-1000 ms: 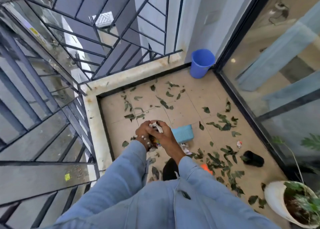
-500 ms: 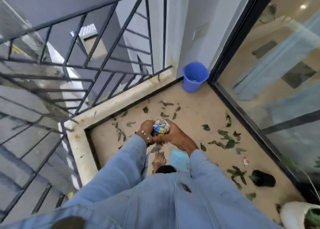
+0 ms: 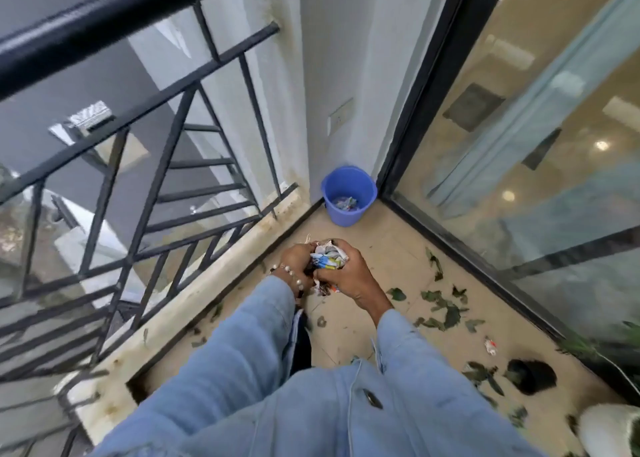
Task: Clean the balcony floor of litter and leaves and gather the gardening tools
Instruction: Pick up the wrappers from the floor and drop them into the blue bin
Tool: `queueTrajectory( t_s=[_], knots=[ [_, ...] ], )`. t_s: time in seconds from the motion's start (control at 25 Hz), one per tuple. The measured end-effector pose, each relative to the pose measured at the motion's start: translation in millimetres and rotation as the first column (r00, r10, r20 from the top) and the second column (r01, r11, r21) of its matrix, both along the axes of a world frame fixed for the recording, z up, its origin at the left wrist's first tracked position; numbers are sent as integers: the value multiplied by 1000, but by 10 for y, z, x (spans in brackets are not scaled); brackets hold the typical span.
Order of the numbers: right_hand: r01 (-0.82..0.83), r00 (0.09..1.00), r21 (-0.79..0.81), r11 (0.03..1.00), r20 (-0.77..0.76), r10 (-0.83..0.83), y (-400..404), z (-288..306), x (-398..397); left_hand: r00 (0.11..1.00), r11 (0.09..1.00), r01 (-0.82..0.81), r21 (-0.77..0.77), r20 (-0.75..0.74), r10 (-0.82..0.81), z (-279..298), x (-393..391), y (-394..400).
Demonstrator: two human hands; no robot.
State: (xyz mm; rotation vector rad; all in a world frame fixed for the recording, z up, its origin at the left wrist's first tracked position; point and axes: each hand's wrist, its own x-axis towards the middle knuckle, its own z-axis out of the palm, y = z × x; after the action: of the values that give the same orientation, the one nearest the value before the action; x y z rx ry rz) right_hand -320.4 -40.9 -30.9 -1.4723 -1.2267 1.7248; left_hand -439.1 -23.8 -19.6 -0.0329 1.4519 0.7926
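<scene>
Litter (image 3: 329, 261), a crumpled wad of printed wrappers, sits between your two hands, held up above the floor (image 3: 388, 248) and short of the blue bucket (image 3: 349, 193). Your left hand (image 3: 298, 262) curls its fingers round the left side of the wad; a bead bracelet (image 3: 294, 276) is on that wrist. Your right hand (image 3: 349, 274) grips the wad from the right and below, fingers wrapped over the top. Both hands are pressed together on it, knuckles nearly touching. A few scraps stick out under the hands.

The bucket stands in the far corner, against the white wall (image 3: 329, 75) and just beside the black frame of the glass door (image 3: 519, 145). Some coloured scraps already lie in its bottom.

Leaves (image 3: 445, 313) are scattered on the floor to your right, mostly near the door frame, well apart from the bucket. One small red and white wrapper (image 3: 490, 346) lies on the floor among them. A black pot (image 3: 531, 375) lies on its side near the lower right, with leaves touching it. A white planter (image 3: 609, 432) shows at the bottom right corner, partly cut off.

The black railing (image 3: 156, 179) runs along your left on a pale stained curb (image 3: 207, 294). Your blue sleeves (image 3: 242, 370) fill the bottom of the view. The whole view is blurred.
</scene>
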Motion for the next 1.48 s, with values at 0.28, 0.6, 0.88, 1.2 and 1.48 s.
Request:
queueTrajectory(
  t_s=[0.28, 0.6, 0.88, 1.2, 1.48],
  knots=[
    [275, 961, -81, 958, -13, -277, 1395, -89, -105, 977, 980, 196, 26, 76, -197, -37, -26, 1555],
    [560, 812, -263, 786, -12, -583, 2705, -552, 47, 971, 972, 234, 4, 50, -234, -588, 196, 2939],
    [573, 793, -370, 731, 27, -608, 3663, -2105, 353, 989, 986, 148, -83, 43, -144, -2003, 550, 3886],
    [493, 820, -574, 653, 57, -570, 4102, -3982, 439, 984, 980, 164, -109, -58, -171, -3561, 518, 4438],
    [589, 721, -614, 525, 107, -685, 3838, -3603, 448, 981, 975, 170, -140, -75, -181, -3459, 319, 4119]
  ],
)
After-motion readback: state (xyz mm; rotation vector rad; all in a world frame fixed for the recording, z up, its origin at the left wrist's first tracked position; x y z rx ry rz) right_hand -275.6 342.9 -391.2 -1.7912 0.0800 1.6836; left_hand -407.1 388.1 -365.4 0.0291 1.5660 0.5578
